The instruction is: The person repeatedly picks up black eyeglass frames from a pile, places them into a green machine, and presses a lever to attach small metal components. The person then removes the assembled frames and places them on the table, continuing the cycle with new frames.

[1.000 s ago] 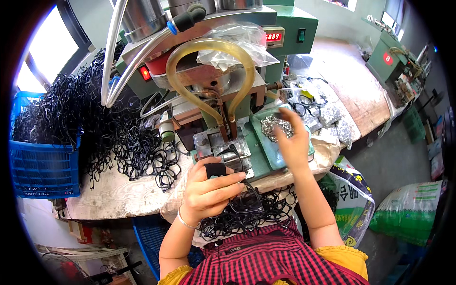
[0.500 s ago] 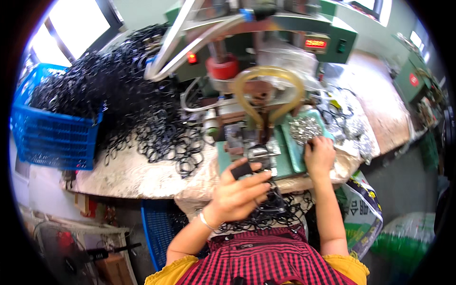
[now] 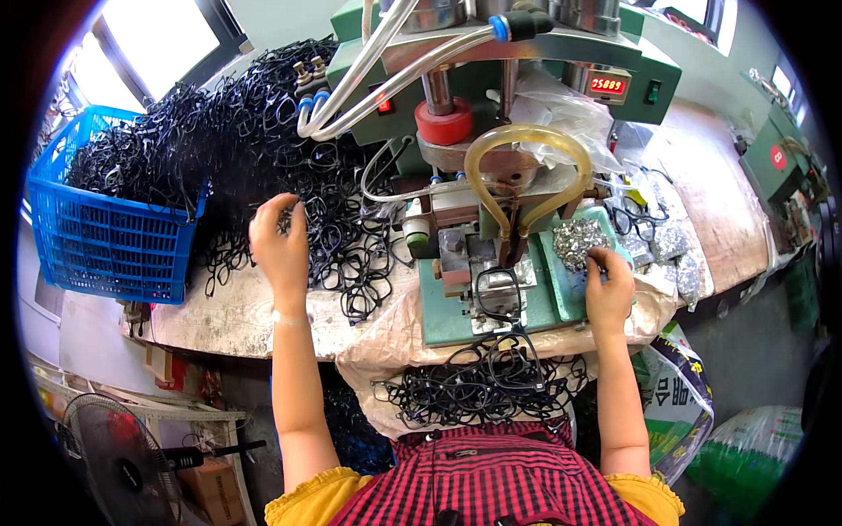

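My left hand (image 3: 282, 250) is raised at the near side of a big pile of black eyeglass frames (image 3: 254, 131). Its fingers are curved, with a gap between thumb and forefinger, and I see nothing held. At the green tray (image 3: 570, 302), my right hand (image 3: 610, 294) has its fingertips pinched at the edge of a heap of small silvery metal parts (image 3: 579, 243). Whatever is between those fingertips is too small to make out. Between the hands, a single black eyeglass frame (image 3: 497, 296) sits on the metal fixture of the green press (image 3: 443, 302), beneath its head.
More black frames (image 3: 447, 386) lie in my lap area below the bench edge. A blue basket (image 3: 114, 245) stands at the left, frames heaped over its rim. Clear hoses (image 3: 421, 74) and a looped yellow tube (image 3: 526, 133) cross the press. A fan (image 3: 114, 456) stands lower left.
My left hand has left the press fixture and swung left to the pile of frames. My right hand stays at the metal parts. The view has shifted slightly.
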A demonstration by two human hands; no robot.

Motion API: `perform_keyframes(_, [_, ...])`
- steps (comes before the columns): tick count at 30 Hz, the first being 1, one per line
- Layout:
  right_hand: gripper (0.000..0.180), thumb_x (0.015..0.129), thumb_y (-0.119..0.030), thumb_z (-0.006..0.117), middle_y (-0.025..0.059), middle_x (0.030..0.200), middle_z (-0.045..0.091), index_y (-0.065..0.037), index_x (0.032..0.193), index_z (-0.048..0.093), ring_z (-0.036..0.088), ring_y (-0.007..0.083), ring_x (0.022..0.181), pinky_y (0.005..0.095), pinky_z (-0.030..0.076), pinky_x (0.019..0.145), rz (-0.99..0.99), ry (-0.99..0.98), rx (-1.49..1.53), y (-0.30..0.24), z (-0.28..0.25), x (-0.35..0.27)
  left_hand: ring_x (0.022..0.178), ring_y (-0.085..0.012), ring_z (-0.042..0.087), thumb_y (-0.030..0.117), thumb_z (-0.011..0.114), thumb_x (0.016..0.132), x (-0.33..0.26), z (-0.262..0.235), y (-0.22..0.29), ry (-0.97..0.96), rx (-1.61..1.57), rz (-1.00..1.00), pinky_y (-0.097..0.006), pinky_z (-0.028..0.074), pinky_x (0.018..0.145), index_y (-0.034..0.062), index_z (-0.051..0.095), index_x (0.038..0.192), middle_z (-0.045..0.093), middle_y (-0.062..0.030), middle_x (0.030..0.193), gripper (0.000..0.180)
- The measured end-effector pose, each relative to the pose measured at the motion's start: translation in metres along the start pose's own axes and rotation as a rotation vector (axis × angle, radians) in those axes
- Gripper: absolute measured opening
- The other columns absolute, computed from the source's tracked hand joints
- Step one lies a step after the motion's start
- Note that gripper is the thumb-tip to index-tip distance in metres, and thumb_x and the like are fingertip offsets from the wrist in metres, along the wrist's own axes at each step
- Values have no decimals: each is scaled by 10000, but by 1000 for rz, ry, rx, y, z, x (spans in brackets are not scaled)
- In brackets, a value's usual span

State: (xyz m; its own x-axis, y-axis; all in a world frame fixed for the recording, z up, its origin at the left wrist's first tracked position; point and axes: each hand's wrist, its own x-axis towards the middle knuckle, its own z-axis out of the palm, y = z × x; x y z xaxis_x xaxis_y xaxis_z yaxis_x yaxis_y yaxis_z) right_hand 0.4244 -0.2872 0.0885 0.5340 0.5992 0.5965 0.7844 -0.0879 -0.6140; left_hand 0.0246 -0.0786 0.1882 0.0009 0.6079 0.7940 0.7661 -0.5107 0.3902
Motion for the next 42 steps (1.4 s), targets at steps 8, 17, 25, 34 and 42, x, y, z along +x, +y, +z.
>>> perform_keyframes(8, [108, 849, -9, 698, 135, 900, 696, -23, 954, 718, 651, 328, 897, 407, 501, 860, 54, 40, -82, 16, -35, -27, 970, -294, 595, 262, 792, 762, 21, 127, -72, -153, 508, 137, -436, 483, 819, 107, 732, 797, 646, -51, 922, 170])
perform_keyframes(17, [147, 794, 4, 734, 107, 913, 728, -27, 936, 745, 689, 268, 885, 363, 520, 819, -66, -140, 420, -75, -31, 10, 1030, -351, 631, 119, 667, 820, -15, 108, -81, -566, 801, 40, -489, 543, 807, 70, 722, 915, 631, -119, 1117, 120])
perform_keyframes(25, [452, 843, -16, 736, 63, 979, 691, 27, 1260, 565, 644, 116, 957, 283, 489, 921, 275, -174, 870, -103, 20, 4, 1042, -331, 586, 147, 795, 851, -42, 39, -5, -244, 77, 55, -407, 470, 904, 23, 638, 851, 637, -133, 1323, 200])
perform_keyframes(34, [502, 891, -1, 675, 116, 1075, 722, 44, 1350, 478, 647, 166, 1064, 308, 448, 1010, 352, -262, 1049, -139, -3, 7, 926, -264, 723, 139, 799, 813, -60, -77, 178, -435, -481, 777, -376, 623, 748, 76, 558, 781, 732, -140, 996, 251])
perform_keyframes(42, [256, 840, -77, 690, 151, 1102, 729, -23, 1089, 721, 673, 316, 1079, 381, 502, 969, 163, -123, 183, -29, -5, 26, 793, -176, 639, 291, 840, 774, -78, -24, 214, -570, -501, 1039, -293, 532, 629, 126, 558, 808, 700, -45, 1025, 328])
